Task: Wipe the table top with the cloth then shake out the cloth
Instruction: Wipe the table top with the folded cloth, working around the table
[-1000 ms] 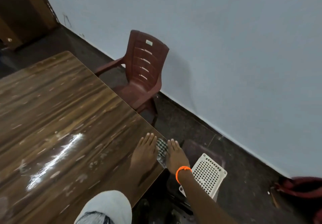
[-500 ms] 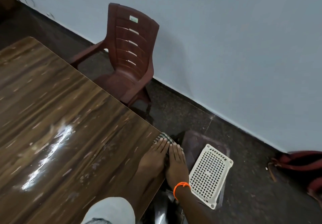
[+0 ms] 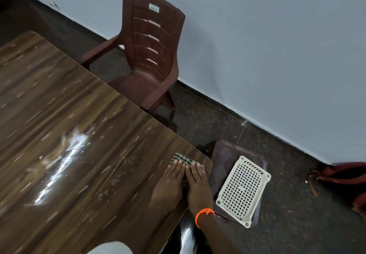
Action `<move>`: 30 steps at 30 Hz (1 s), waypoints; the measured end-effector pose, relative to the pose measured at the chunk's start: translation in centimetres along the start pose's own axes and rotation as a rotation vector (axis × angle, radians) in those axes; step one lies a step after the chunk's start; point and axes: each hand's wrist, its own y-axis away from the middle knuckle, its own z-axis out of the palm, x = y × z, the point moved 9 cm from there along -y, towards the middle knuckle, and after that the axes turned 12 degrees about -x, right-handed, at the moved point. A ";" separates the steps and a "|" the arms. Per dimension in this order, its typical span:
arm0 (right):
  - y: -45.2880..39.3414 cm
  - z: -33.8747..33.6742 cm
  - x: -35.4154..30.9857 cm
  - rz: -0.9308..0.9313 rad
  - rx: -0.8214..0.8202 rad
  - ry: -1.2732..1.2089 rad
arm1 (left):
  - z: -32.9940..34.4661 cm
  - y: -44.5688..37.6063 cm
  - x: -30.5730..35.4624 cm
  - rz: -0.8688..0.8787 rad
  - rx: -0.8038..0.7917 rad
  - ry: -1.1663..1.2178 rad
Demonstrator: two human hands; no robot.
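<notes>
Moved since a second ago: checked cloth (image 3: pixel 183 159), from between the two hands at the table edge to just inside the near right corner, both hands now on top of it.

Checked cloth: flat on the wooden table top (image 3: pixel 83 115), beside the rounded corner; only its far end shows past the fingertips, the rest covered.

Left hand (image 3: pixel 171 178): palm down, fingers straight and together, pressing on the cloth; nothing gripped.

Right hand (image 3: pixel 198 182): same posture, touching the left alongside; orange bracelet (image 3: pixel 205 213) at the wrist.

Table top: glossy, streaked with pale smears and flecks; bright wet-looking patch (image 3: pixel 67 154) toward the middle, well apart from the cloth.

Surroundings: maroon plastic chair (image 3: pixel 150 59) by the wall; white perforated tray (image 3: pixel 243 191) on the dark floor just past the corner; reddish bag (image 3: pixel 348 176) at far right.

Step in hand, judged: wiping, much of the surface unfinished. Advised: even pressure through flat palms, long overlapping strokes with the grain, cloth kept folded, debris gathered toward one edge. Risk: cloth slipping off the nearby corner.
</notes>
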 end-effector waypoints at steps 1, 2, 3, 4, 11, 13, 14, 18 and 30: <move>0.8 0.0 0.5 0.008 0.005 -0.008 | 0.4 0.2 1.0 0.026 -0.006 0.000; 1.5 -0.1 1.1 0.025 0.013 -0.016 | 0.6 0.3 2.0 0.043 -0.015 -0.008; 1.9 -0.4 1.7 0.043 0.024 -0.020 | 0.7 0.0 2.8 0.046 -0.031 -0.018; 2.0 -0.8 2.3 0.059 0.037 -0.022 | 1.0 -0.5 3.3 0.043 -0.057 -0.032; -3.0 -2.4 3.3 0.120 0.079 -0.061 | -1.8 -5.0 1.2 0.010 -0.054 -0.096; -4.4 -1.9 2.1 0.110 0.058 -0.054 | -2.6 -4.9 -0.4 -0.015 -0.040 -0.126; -4.8 -1.5 1.1 0.094 0.050 -0.054 | -2.9 -4.5 -1.4 -0.029 -0.029 -0.132; -4.5 0.4 -3.0 -0.006 0.023 -0.013 | -2.9 -1.2 -4.3 -0.067 0.045 -0.100; 3.3 0.9 1.4 -0.021 -0.003 -0.018 | 2.5 3.3 2.6 -0.057 -0.062 -0.042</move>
